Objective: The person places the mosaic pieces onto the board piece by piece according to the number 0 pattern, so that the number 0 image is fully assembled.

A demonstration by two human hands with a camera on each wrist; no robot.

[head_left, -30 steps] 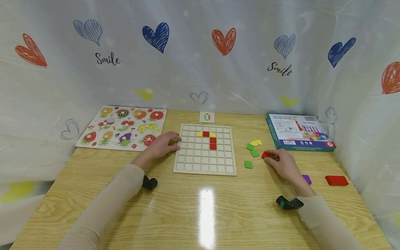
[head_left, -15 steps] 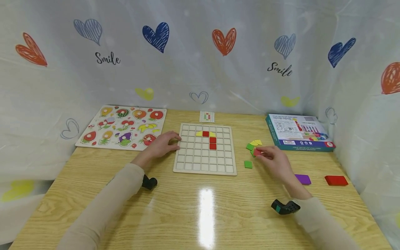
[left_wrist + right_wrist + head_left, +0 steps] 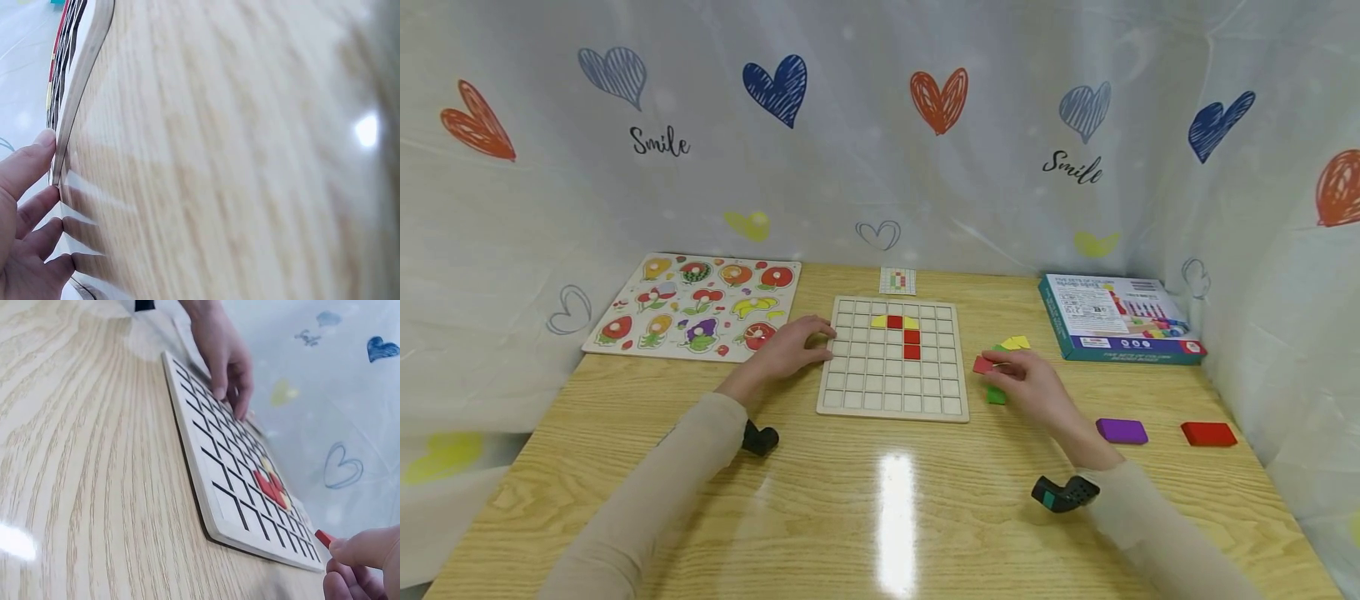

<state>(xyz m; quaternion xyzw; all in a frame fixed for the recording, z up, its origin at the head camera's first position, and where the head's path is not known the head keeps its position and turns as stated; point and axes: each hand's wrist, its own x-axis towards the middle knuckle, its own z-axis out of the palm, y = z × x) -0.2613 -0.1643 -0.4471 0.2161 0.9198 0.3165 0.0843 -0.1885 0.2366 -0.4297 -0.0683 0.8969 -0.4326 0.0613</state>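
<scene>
From the head view: right hand point(image 3: 1026, 379) lifted a little above the wooden surface point(image 3: 880, 500), grip narrow, thumb and fingertips pinching a small red tile point(image 3: 982, 364) that pokes out on the hand's board side. Just beyond the tile, toward the left hand, the right edge of the gridded wooden board point(image 3: 891, 392), tile and board apart. On the board, three red squares point(image 3: 911, 337) and two yellow pieces point(image 3: 877, 321) near its far edge. Under and behind the right hand, loose green tiles point(image 3: 996, 396) and a yellow tile point(image 3: 1017, 342). Farther out past the wrist, a purple block point(image 3: 1122, 431) and a red block point(image 3: 1208, 433), well apart from the hand. Beyond the fingers, a teal box point(image 3: 1116, 321). Left hand point(image 3: 786, 350) resting flat at the board's left edge, fingers relaxed and laid against the frame, nothing pinched. Beside that hand on its outer side, a fruit puzzle board point(image 3: 696, 307). Past the board's far edge, a small pattern card point(image 3: 897, 281).

From the left wrist view: fingers point(image 3: 28, 165) stretched straight, tips touching the board's edge point(image 3: 84, 69); bare wood grain filling the remainder.

From the right wrist view: red tile point(image 3: 324, 537) held at the fingertips point(image 3: 365, 547), just off the board's near corner point(image 3: 250, 534), not touching it; across the board, the left hand point(image 3: 225, 353) lying on the far side.
</scene>
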